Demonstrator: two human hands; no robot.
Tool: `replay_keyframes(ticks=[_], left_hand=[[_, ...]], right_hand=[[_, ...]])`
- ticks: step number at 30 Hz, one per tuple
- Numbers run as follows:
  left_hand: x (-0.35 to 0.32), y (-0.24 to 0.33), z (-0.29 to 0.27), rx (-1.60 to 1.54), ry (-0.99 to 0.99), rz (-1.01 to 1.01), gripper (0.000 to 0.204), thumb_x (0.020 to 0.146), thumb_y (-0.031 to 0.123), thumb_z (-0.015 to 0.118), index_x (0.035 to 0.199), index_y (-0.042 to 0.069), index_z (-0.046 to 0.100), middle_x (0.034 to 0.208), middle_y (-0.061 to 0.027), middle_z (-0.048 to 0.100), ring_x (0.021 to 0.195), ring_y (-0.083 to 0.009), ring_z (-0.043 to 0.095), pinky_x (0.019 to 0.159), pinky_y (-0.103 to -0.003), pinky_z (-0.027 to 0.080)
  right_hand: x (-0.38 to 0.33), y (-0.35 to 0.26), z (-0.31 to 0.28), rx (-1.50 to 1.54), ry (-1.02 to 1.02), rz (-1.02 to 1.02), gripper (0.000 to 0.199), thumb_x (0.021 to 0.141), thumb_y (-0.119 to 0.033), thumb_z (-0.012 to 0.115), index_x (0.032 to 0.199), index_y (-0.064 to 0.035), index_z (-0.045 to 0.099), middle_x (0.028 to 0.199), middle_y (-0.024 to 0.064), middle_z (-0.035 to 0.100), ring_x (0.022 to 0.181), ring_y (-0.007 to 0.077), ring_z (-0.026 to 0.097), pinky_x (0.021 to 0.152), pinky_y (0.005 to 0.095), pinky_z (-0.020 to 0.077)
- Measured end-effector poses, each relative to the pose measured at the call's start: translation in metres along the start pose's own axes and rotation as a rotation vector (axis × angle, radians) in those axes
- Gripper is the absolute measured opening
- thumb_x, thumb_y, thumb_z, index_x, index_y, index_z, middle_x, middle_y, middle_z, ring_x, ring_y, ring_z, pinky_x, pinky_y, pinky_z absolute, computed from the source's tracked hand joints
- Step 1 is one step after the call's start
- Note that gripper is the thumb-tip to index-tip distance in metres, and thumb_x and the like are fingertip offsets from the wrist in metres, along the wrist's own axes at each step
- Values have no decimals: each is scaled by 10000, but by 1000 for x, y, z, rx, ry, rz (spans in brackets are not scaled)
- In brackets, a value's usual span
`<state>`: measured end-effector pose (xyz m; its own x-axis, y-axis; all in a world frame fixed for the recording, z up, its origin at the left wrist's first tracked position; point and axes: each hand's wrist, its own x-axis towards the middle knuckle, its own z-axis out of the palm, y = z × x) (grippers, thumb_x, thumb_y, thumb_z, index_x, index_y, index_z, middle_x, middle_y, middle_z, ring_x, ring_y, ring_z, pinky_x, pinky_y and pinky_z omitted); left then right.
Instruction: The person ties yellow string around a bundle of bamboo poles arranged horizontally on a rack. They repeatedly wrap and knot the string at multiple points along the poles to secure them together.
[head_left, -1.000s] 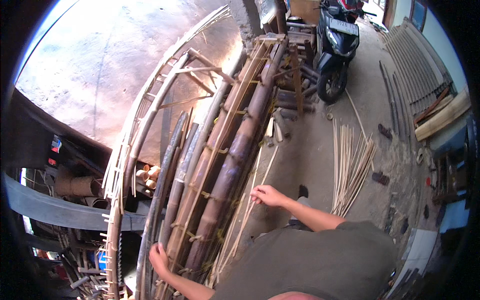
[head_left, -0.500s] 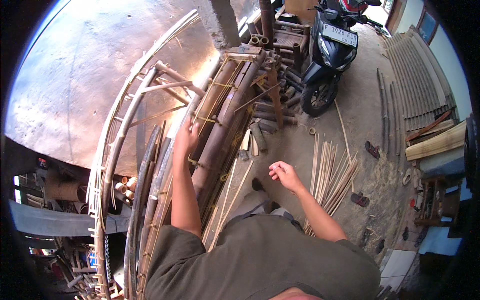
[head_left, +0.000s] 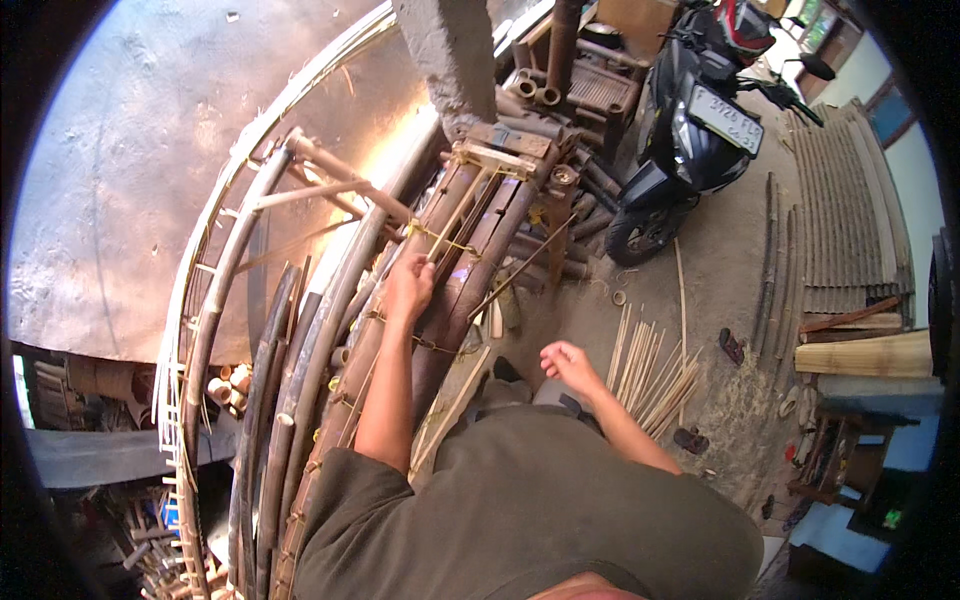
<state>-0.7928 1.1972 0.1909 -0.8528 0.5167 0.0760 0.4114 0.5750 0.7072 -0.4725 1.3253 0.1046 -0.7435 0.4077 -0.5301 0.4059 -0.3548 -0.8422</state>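
Observation:
My left hand (head_left: 408, 288) reaches over the bundled bamboo poles (head_left: 465, 265) on my left. Its fingers are closed around the lower end of a thin, pale bamboo strip (head_left: 462, 212), which slants away along the top of the poles toward a small wooden crosspiece (head_left: 495, 158). Yellow ties (head_left: 445, 240) bind the poles at intervals. In front of my body my right hand (head_left: 570, 366) hovers with loosely curled fingers, and nothing shows in it. Beyond that hand a fan of pale split bamboo sticks (head_left: 650, 370) lies on the floor.
A bamboo frame (head_left: 265, 190) curves along the left side. At the far end stand a concrete post (head_left: 450, 60) and a pile of cut bamboo (head_left: 590, 205). Farther right are a black motorbike (head_left: 680, 150), corrugated sheets (head_left: 840, 200) and a sandal (head_left: 732, 345).
My left hand has moved to the right over the bundled poles, and the pale strip now shows ahead of it. My right hand stays in front of my body. The whole view has shifted.

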Motion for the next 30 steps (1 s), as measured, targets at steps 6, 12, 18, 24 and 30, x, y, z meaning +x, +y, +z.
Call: replay_keyframes(ticks=[6,12,18,24,30], left_hand=[[21,24,24,-2,-17,-45,220,863,184,624,994,23,696,908,-208,679,853,-357,665,771,-409,507],[24,33,31,22,-46,-170,219,874,209,614,1002,51,698,933,-207,673,891,-373,655,786,-429,503],[20,42,56,271,69,-236,263,877,308,611,1002,77,612,849,-231,668,824,-421,645,733,-519,492],[12,-4,83,157,257,-20,252,908,285,589,1085,106,603,982,-190,632,881,-329,623,714,-472,486],[30,47,58,163,126,-209,275,955,316,484,997,98,646,812,-235,655,779,-441,633,703,-528,484]], right_hand=[[84,-68,14,-148,-188,-87,239,997,-236,476,1009,-40,612,843,16,623,707,79,558,653,235,479],[145,-133,32,2,-398,8,244,984,-251,488,1031,-53,623,867,16,637,761,102,582,714,257,487],[163,-185,76,1004,55,55,160,916,-243,522,878,-99,581,850,20,604,814,134,592,750,292,491],[204,-265,169,-946,-839,-767,506,966,-460,402,1006,-33,670,1002,148,669,970,261,619,856,384,454],[293,-288,173,-1038,-1066,-635,492,976,-443,409,845,-33,647,788,116,648,690,209,596,689,406,490]])
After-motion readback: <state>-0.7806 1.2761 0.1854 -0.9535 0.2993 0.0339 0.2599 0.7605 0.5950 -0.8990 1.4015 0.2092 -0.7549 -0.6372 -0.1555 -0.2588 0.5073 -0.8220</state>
